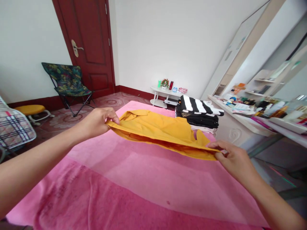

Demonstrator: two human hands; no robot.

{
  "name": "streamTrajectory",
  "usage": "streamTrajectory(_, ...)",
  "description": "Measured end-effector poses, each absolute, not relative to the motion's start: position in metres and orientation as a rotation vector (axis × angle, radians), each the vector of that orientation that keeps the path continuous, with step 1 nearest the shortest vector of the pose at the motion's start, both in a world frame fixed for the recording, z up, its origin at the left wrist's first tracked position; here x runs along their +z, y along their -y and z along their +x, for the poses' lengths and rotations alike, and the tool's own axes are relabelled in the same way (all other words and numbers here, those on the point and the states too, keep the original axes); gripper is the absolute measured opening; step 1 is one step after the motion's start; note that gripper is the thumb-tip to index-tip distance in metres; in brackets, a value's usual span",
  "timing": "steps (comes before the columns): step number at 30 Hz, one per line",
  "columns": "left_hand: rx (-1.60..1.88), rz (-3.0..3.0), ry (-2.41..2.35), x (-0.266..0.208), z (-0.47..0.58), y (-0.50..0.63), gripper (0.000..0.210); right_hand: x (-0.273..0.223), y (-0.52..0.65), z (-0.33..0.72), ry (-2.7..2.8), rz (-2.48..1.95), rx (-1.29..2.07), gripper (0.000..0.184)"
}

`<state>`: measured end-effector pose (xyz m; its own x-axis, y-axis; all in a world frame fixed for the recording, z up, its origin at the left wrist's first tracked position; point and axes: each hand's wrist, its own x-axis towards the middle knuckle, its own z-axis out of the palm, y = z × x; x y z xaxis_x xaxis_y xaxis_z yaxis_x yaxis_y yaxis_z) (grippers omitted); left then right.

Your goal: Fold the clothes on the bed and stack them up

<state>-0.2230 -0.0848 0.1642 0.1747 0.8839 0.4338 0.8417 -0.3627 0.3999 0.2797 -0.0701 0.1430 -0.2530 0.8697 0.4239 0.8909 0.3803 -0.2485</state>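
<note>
The left hand [102, 119] and the right hand [231, 159] are each pinching one end of the near edge of a yellow garment [160, 123], which spreads across the centre of the frame, and this edge opens a little between them. Under the garment lies a pink cloth [148, 182], which fills the lower middle of the frame. Right of the centre, just beyond the garment, there is a stack of folded clothes [202, 119], with a black-and-white striped piece [198, 105] on top.
</note>
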Motion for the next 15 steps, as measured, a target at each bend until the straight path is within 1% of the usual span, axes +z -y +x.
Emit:
streamTrajectory(2,0.914,2.337,-1.648,0.16,-0.227,0.099,0.016,0.137,0.088,0.285,2.204,-1.491,-0.026,0.023)
streamTrajectory(5,0.747,2.307,-1.616,0.14,-0.233,0.116,0.015,0.123,0.115,0.287,2.263,-1.516,0.027,0.021)
streamTrajectory(10,0.474,2.192,-1.701,0.098,-0.248,0.137,0.017,0.097,0.149,0.272,2.476,-1.602,0.463,0.032)
streamTrajectory(12,0.406,2.21,-1.693,0.092,-0.253,0.143,0.019,0.097,0.157,0.263,2.47,-1.625,0.556,0.031)
streamTrajectory(15,0.323,2.247,-1.649,0.095,-0.259,0.153,0.022,0.109,0.17,0.248,2.46,-1.597,0.71,0.025)
